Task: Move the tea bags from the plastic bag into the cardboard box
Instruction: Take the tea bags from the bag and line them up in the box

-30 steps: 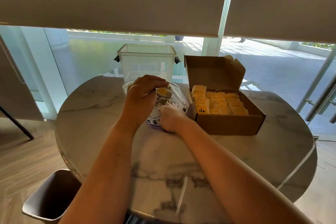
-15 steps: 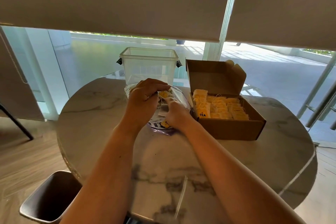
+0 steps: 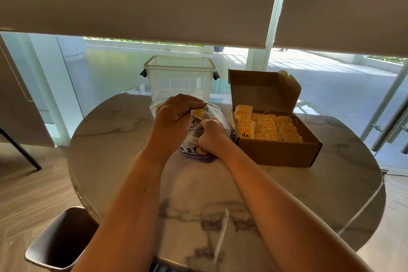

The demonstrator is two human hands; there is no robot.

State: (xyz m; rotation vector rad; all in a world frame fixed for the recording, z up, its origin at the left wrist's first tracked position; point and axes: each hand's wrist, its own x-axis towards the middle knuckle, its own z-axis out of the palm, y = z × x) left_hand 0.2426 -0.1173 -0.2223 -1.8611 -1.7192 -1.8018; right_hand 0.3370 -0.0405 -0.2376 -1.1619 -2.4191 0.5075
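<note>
My left hand [image 3: 174, 117] pinched the plastic bag [image 3: 217, 115] mouth open so my right hand [image 3: 210, 133], curled inside, could gather tea bags [image 3: 198, 113]; the cardboard box [image 3: 280, 150] waited just right.

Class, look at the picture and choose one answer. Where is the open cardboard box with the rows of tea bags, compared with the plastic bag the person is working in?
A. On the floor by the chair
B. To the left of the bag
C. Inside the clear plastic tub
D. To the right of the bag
D: the cardboard box sits on the marble table right of the plastic bag, where the left hand and right hand work.
</note>
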